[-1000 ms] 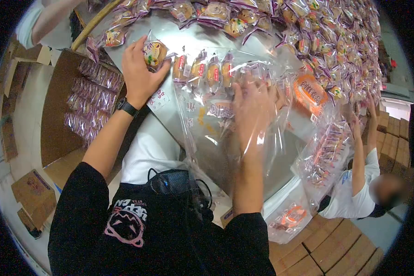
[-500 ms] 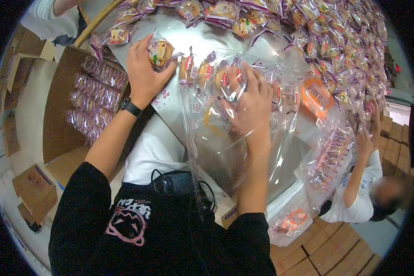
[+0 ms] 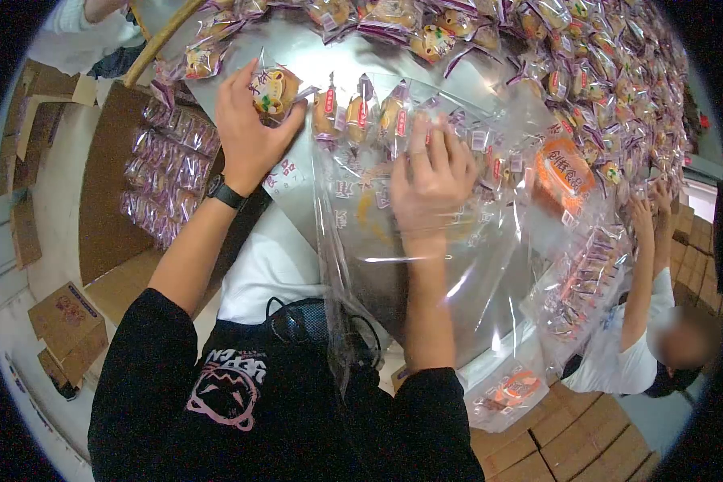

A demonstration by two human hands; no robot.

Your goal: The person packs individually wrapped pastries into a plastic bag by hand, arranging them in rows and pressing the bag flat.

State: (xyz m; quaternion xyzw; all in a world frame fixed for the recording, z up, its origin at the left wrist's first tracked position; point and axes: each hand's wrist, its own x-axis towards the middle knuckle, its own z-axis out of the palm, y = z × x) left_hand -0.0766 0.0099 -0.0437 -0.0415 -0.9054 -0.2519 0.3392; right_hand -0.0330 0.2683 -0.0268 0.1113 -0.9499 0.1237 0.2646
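Between the thumb and fingers of my left hand (image 3: 253,132) is a wrapped cake (image 3: 275,90) in a clear, purple-edged packet. A large clear plastic bag (image 3: 377,269) lies in front of me on a metal tabletop (image 3: 293,221). Several more wrapped cakes (image 3: 360,114) stand on edge in a row inside it. My right hand (image 3: 434,173) is within the bag, its film crossing the wrist. The right fingers are curled closed over packets in the middle of the row, with the fingertips partly hidden by film glare.
Wrapped cakes (image 3: 570,56) pile along the far and right side. At left, a cardboard box (image 3: 104,185) holds rows of packets. A filled clear bag (image 3: 582,281) lies at right near another person (image 3: 631,329). Stacked cartons (image 3: 586,434) stand at lower right.
My right hand has shifted slightly right along the row, uncovering a cake packet it had covered. My left hand stays on its packet, nearly still.
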